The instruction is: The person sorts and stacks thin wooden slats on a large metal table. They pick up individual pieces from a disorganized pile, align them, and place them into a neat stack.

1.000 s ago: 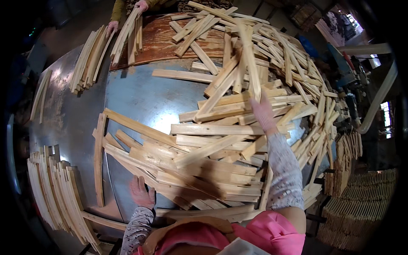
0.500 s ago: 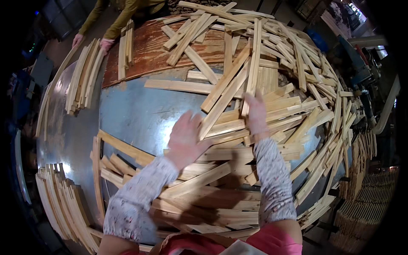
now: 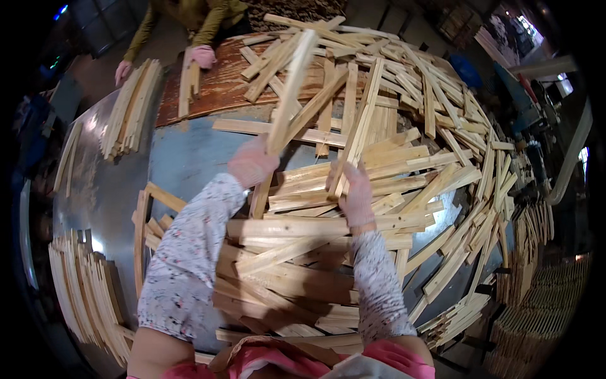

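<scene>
left hand (image 3: 252,165) pinching one wood slat (image 3: 287,104) lifted clear of the heap, right hand (image 3: 356,196) gripping another slat (image 3: 361,126) mid-frame to pull it free

Grey metal worktable (image 3: 120,189) with glare patch; rusty brown sheet (image 3: 214,95) at far end; dim workshop; bright opening (image 3: 584,158) right.

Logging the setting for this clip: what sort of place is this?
Probably a woodworking or timber-sorting workshop. A metal-topped table is heaped with loose wooden slats, sorted bundles line its edge, and a co-worker handles slats opposite.
</scene>
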Demonstrator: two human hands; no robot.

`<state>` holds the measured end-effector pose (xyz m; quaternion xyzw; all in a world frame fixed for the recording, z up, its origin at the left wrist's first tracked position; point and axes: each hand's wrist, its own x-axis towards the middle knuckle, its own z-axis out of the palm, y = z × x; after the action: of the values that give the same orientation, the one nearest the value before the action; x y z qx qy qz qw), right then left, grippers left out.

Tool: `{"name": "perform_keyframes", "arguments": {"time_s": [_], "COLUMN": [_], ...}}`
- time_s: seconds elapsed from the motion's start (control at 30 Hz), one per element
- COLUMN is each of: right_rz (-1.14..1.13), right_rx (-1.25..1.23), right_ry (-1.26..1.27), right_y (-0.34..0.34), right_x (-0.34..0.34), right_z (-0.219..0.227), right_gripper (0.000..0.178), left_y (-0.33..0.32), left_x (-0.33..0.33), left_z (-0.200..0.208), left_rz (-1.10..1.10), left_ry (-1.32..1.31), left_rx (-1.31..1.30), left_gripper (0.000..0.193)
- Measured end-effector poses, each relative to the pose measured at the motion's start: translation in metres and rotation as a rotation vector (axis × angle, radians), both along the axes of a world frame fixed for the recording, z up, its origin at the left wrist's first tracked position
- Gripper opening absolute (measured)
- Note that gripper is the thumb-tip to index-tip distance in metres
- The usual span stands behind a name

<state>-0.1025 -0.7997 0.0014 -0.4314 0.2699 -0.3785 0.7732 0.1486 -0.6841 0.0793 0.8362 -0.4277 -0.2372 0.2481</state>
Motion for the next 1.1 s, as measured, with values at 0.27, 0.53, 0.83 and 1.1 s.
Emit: {"name": "perform_keyframes", "arguments": {"time_s": [0.27,0.53,0.83,1.1], "right_rz": [0.208,0.427,0.736,0.756], "right_rx": [-0.022,0.528,0.243,-0.034], "right_ry": [0.045,0.351,0.285,0.865], "right_y": [0.257,0.46,0.66,0.754], "right_x": [0.026,0.036,0.111,0.184], "right_z": [0.005,0.032,0.022,-0.01], "right_gripper": [0.061,0.036,0.046,0.062], "left_y": [0.302,0.525,0.722,0.835], "left_x": [-0.073,-0.133,-0.071,-0.002], "left_z": [-0.015,-0.023,-0.049,-0.145], "left_rz": [0.329,0.563,0.559,0.845], "left_ry": [1.096,1.31,0.594,1.104], "left_rx": [-0.542,-0.679,-0.341,-0.693], "left_gripper": [0.055,0.055,0.052,0.032]}}
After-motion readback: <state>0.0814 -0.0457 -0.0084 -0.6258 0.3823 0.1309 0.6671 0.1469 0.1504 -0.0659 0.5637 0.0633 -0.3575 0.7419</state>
